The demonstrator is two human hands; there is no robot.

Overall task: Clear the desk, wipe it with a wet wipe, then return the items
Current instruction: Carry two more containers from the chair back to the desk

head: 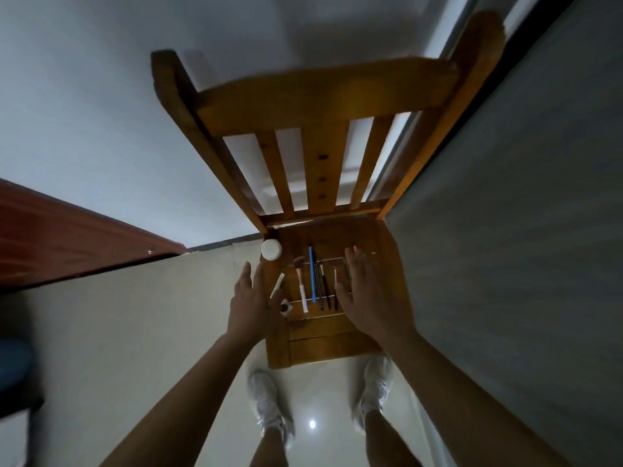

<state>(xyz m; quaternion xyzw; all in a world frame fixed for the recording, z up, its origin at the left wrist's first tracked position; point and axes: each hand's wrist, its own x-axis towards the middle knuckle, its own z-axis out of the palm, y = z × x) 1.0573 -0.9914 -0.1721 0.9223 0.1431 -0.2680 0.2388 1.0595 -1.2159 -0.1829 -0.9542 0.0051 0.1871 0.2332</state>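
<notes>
a person stands over a wooden chair (pixel 337 338), looking straight down at its slatted seat, with both bare arms stretched toward it. the left hand (pixel 251 303) hangs at the seat's left edge, fingers spread and empty, palm down. the right hand (pixel 362 291) hovers over the right part of the seat, fingers also spread wide, gripping nothing.

between the hands a row of small items lies on the seat. a white round jar (pixel 271 250) sits at the far left corner, near the chair back. a pale stick (pixel 277 286) lies tilted just beside the left hand's fingertips. a small dark square compact (pixel 286 305) rests near the left thumb. a makeup brush (pixel 301 284) with a white handle lies lengthwise, bristles pointing to the chair back. right beside it is a blue pen (pixel 312 274), then two thin dark pencils (pixel 323 288), then a shorter slim one (pixel 335 288) close to the right hand's thumb. these long items lie roughly parallel.

below the seat, two white shoes (pixel 269 402) stand on the pale glossy floor (pixel 135 332). a reddish table (pixel 50 237) edge shows at the far left, well apart from the chair. a grey wall (pixel 522 197) runs along the right side.
</notes>
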